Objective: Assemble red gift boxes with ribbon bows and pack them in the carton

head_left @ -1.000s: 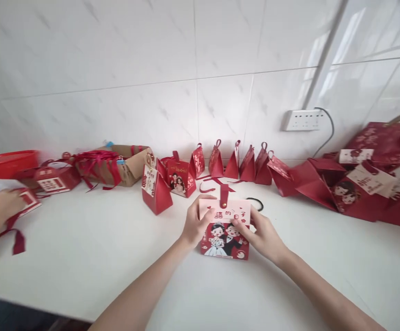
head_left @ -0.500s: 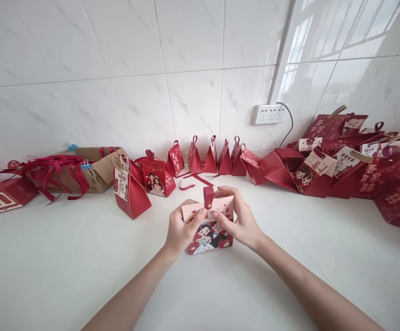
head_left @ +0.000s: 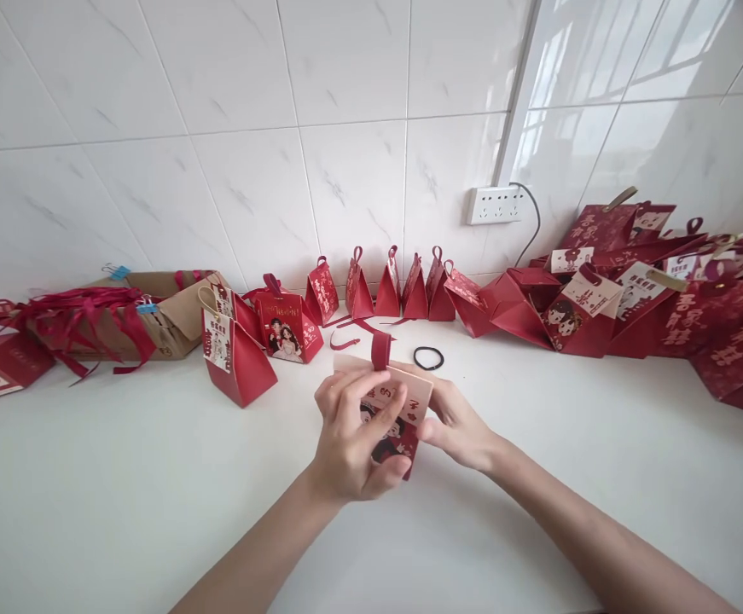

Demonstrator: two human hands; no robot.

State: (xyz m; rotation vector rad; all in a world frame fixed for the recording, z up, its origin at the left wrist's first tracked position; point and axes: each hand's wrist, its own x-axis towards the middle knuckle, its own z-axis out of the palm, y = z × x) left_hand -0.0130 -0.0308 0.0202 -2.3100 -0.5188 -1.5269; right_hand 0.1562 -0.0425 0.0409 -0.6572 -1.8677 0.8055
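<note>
At the centre of the frame, both hands are gripping a small box [head_left: 391, 408] just above the counter [head_left: 121, 477]. The left hand [head_left: 351, 443] is clasping its front, the right hand [head_left: 457, 422] its far side. A hair tie [head_left: 428, 358] is lying just behind.

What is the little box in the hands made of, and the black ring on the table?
The little box looks like thin printed card, matte: flat folded panels, crisp edges. Both the left hand and right hand hold it. The black ring seems a stretchy hair tie, perhaps fabric-covered elastic; too small to be sure.
</note>
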